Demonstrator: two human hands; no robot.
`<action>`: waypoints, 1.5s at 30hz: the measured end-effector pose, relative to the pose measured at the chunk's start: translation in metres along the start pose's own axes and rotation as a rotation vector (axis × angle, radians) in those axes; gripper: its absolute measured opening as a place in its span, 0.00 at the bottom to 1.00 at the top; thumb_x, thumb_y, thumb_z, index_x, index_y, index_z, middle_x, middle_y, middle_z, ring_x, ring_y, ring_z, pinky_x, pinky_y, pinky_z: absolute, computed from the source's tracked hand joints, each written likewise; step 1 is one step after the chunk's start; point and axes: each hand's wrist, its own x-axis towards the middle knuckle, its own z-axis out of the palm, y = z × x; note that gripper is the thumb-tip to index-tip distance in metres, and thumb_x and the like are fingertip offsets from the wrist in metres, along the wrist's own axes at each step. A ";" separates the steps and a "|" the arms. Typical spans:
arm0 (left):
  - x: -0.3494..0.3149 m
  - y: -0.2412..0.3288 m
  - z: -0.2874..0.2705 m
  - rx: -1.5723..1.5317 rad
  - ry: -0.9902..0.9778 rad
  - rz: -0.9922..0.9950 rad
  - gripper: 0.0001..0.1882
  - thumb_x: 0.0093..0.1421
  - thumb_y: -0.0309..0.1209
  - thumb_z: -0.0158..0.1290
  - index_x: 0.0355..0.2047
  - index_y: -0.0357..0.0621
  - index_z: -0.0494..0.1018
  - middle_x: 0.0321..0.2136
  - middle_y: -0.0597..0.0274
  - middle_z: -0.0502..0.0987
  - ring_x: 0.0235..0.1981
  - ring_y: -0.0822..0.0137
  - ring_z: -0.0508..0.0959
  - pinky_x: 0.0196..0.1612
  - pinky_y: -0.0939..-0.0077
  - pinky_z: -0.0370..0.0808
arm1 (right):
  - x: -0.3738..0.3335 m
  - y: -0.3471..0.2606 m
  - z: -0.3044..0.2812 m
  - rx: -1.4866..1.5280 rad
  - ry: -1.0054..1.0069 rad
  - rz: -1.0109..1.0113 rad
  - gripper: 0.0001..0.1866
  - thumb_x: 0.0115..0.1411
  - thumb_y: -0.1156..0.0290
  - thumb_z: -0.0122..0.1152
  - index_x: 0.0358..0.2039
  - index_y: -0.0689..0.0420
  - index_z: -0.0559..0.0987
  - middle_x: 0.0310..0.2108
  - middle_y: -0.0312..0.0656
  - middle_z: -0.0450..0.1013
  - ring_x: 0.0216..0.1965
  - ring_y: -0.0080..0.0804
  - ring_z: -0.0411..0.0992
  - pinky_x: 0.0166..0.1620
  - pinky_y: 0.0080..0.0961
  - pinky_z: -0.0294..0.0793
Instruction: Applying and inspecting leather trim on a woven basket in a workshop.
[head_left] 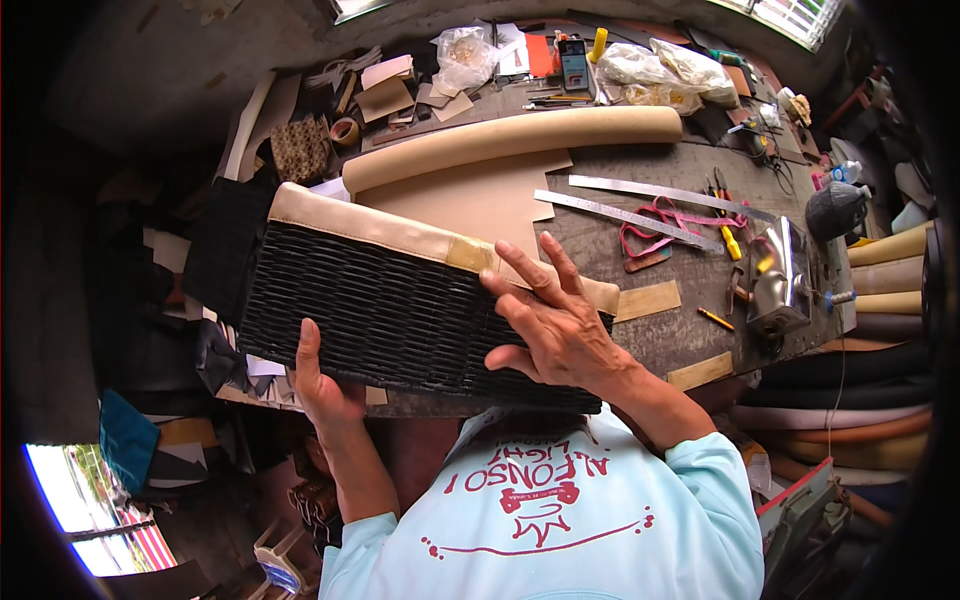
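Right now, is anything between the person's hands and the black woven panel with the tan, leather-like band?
Nothing visible: the right hand lies spread on the black woven panel, and the left hand holds its lower edge.

There are one black woven piece (360,300), two metal rulers (605,209), one phone (574,66).

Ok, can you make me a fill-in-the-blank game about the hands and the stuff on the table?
1. The woven piece is coloured ____.
2. The hand nearer the beige strip is the person's ____ one.
3. The metal rulers lying on the table number ____.

Missing words: black; right; two.
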 end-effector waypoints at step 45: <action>-0.034 -0.012 0.041 0.067 -0.010 0.066 0.20 0.63 0.37 0.52 0.47 0.32 0.72 0.41 0.50 0.78 0.39 0.59 0.80 0.41 0.66 0.80 | -0.464 0.210 -0.151 -0.410 -0.282 1.286 0.18 0.46 0.63 0.71 0.24 0.63 0.74 0.24 0.54 0.72 0.31 0.54 0.71 0.34 0.44 0.68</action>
